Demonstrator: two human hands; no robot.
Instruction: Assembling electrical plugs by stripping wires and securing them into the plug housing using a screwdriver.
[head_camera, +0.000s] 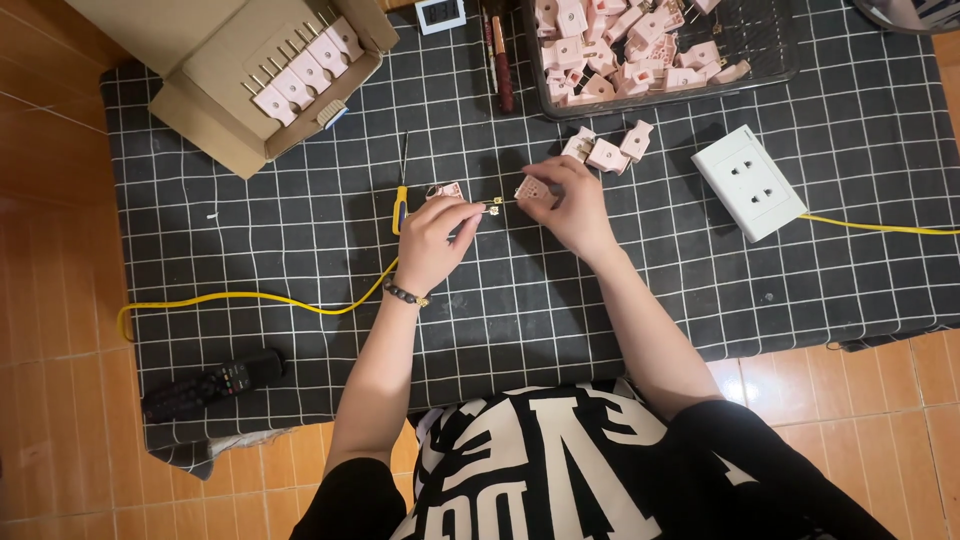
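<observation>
Mid-assembly: left hand (432, 240) pinches small brass prong (494, 206), right hand (575, 205) grips pink plastic plug half-shell (532, 187); next likely needs seating prong in shell.

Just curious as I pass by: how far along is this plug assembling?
Done: a row of pink plugs with pins stands in the cardboard box. In hand: left hand holds a brass pin, right hand a pink shell. Left: a basket full of loose shells.

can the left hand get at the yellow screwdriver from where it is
Probably yes: the yellow screwdriver lies on the mat just beside the left hand, nothing between them, though its fingers pinch a small brass prong.
</observation>
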